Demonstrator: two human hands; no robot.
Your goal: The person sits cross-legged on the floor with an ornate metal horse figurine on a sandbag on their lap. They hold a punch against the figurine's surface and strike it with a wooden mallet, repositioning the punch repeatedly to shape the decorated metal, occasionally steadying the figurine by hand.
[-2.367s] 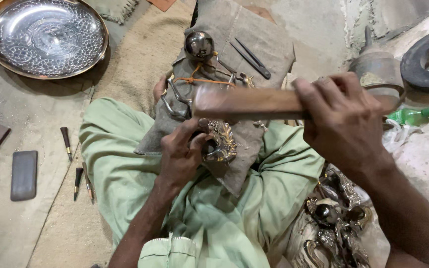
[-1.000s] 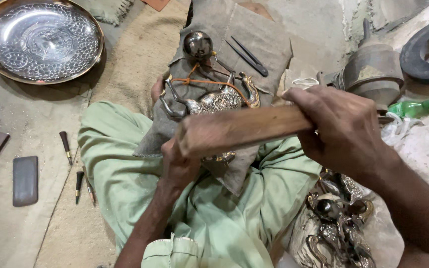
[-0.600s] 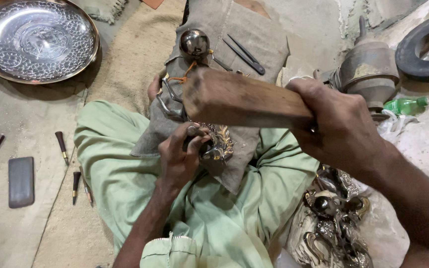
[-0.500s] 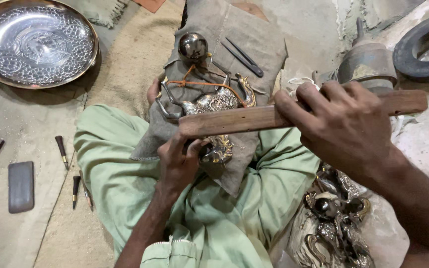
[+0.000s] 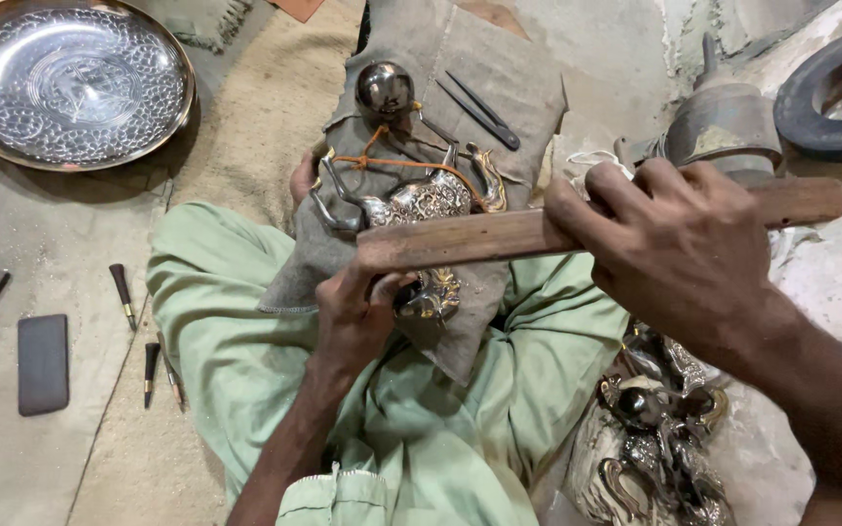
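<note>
I take this as the striking step: on the grey cloth [image 5: 499, 88] across my lap lies the ornate metal piece [image 5: 421, 209]; my right hand [image 5: 679, 253] grips the wooden stick [image 5: 499, 237] above it, my left hand [image 5: 362, 312] closed on its lower part; next calls for a controlled tap

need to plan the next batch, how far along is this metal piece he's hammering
Done: the ornate metal piece already shows embossed pattern, and similar pieces lie piled at the person's right. In hand: the left hand steadies the piece on the grey cloth while the right hand holds the wooden stick above it. What remains can't be judged; the worked spot is hidden.
</note>
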